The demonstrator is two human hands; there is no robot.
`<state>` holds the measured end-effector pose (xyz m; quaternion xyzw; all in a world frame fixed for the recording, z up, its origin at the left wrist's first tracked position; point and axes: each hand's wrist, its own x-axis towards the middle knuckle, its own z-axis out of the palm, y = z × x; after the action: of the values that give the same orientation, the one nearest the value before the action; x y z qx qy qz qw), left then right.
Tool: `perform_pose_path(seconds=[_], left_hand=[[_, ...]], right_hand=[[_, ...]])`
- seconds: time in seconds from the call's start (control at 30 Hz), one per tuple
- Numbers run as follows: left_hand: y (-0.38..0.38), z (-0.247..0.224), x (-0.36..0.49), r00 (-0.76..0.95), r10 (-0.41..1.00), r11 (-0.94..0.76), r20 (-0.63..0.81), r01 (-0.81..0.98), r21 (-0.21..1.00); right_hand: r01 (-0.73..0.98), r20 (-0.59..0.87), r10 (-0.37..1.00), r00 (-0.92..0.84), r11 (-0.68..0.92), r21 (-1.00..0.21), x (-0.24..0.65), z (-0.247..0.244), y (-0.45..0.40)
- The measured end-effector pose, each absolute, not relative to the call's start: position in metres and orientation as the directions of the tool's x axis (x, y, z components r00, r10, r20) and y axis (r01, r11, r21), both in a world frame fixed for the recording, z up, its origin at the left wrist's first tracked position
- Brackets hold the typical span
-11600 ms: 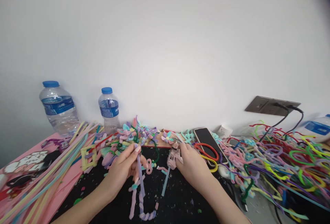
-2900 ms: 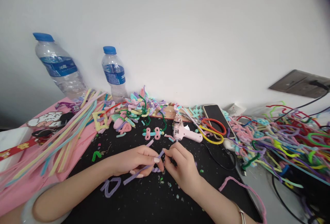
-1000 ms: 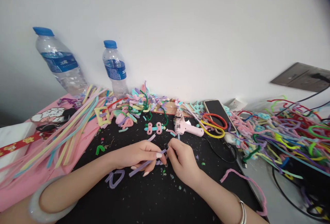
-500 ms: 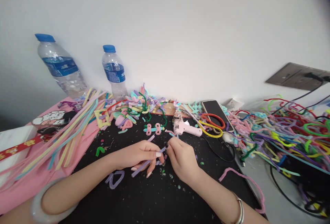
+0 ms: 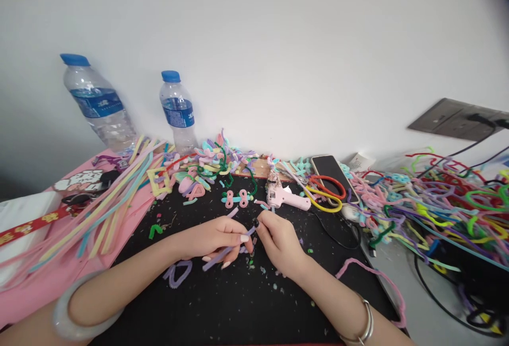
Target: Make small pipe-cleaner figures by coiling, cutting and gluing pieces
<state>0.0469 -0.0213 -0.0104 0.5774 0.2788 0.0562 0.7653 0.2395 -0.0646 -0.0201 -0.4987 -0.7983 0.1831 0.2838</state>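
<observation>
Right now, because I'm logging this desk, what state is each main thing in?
Left hand: closed on the purple strip
Right hand: pinching at the strip's end
Purple strip: held, nearly straight
Glue gun: lying on the black mat, unheld
Phone: face up, screen dark
Both bottles: capped
Wall socket: plugs inserted

A fuzzy lilac pipe cleaner (image 5: 215, 261) slants through the left fingers (image 5: 233, 240), one straight end poking out below. A short lilac stretch reaches the pinched right fingers (image 5: 267, 227), beside a small dark spot too tiny to identify. The hand hides whether these parts join.
</observation>
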Motion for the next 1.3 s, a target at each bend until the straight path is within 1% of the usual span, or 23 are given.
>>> perform_pose_path(seconds=[0.13, 0.23, 0.3, 0.37, 0.4, 0.47, 0.53, 0.6, 0.63, 0.7, 0.8, 0.9, 0.97, 1.03, 1.1, 1.3], left_hand=[[-0.022, -0.007, 0.048, 0.832, 0.42, 0.332, -0.363, 0.231, 0.914], [-0.023, -0.007, 0.046, 0.821, 0.439, 0.362, -0.365, 0.21, 0.908], [-0.023, -0.01, 0.046, 0.815, 0.453, 0.395, -0.361, 0.179, 0.901], [-0.022, -0.014, 0.046, 0.817, 0.455, 0.43, -0.353, 0.145, 0.891], [-0.022, -0.016, 0.045, 0.82, 0.453, 0.448, -0.349, 0.128, 0.885], [-0.021, -0.019, 0.045, 0.822, 0.454, 0.48, -0.343, 0.099, 0.872], [-0.021, -0.021, 0.045, 0.818, 0.466, 0.503, -0.337, 0.069, 0.862], [-0.021, -0.021, 0.044, 0.812, 0.482, 0.515, -0.33, 0.041, 0.856], [-0.021, -0.021, 0.044, 0.807, 0.491, 0.518, -0.328, 0.032, 0.855], [-0.022, -0.019, 0.045, 0.79, 0.516, 0.52, -0.331, 0.018, 0.854], [-0.022, -0.018, 0.046, 0.748, 0.571, 0.519, -0.339, -0.009, 0.855], [-0.021, -0.017, 0.047, 0.697, 0.635, 0.5, -0.334, -0.041, 0.865], [-0.021, -0.018, 0.048, 0.672, 0.662, 0.487, -0.331, -0.05, 0.872], [-0.021, -0.018, 0.049, 0.66, 0.675, 0.481, -0.331, -0.054, 0.875], [-0.021, -0.018, 0.049, 0.656, 0.68, 0.477, -0.328, -0.056, 0.877], [-0.022, -0.017, 0.05, 0.655, 0.678, 0.474, -0.333, -0.043, 0.879]], right_hand=[[0.707, 0.296, 0.89, -0.348, 0.456, -0.54, 0.243, -0.017, -0.064], [0.75, 0.357, 0.893, -0.272, 0.429, -0.503, 0.251, -0.013, -0.058], [0.817, 0.42, 0.891, -0.171, 0.367, -0.446, 0.259, -0.011, -0.051], [0.895, 0.478, 0.874, -0.092, 0.283, -0.345, 0.27, -0.012, -0.042], [0.925, 0.478, 0.876, -0.064, 0.232, -0.302, 0.275, -0.014, -0.038], [0.957, 0.41, 0.911, -0.044, 0.157, -0.245, 0.285, -0.018, -0.032], [0.97, 0.342, 0.939, -0.036, 0.115, -0.215, 0.291, -0.022, -0.028], [0.971, 0.315, 0.949, -0.027, 0.1, -0.219, 0.293, -0.024, -0.026], [0.964, 0.321, 0.947, -0.022, 0.105, -0.242, 0.294, -0.024, -0.026], [0.928, 0.364, 0.931, -0.012, 0.146, -0.343, 0.293, -0.024, -0.026], [0.785, 0.394, 0.919, 0.01, 0.237, -0.573, 0.292, -0.022, -0.026], [0.574, 0.319, 0.948, 0.017, 0.252, -0.779, 0.29, -0.021, -0.027], [0.447, 0.271, 0.962, -0.025, 0.253, -0.858, 0.288, -0.022, -0.028], [0.365, 0.239, 0.967, -0.091, 0.255, -0.895, 0.286, -0.023, -0.029], [0.332, 0.213, 0.966, -0.146, 0.25, -0.91, 0.285, -0.024, -0.03], [0.364, 0.18, 0.964, -0.197, 0.242, -0.9, 0.282, -0.023, -0.031]])
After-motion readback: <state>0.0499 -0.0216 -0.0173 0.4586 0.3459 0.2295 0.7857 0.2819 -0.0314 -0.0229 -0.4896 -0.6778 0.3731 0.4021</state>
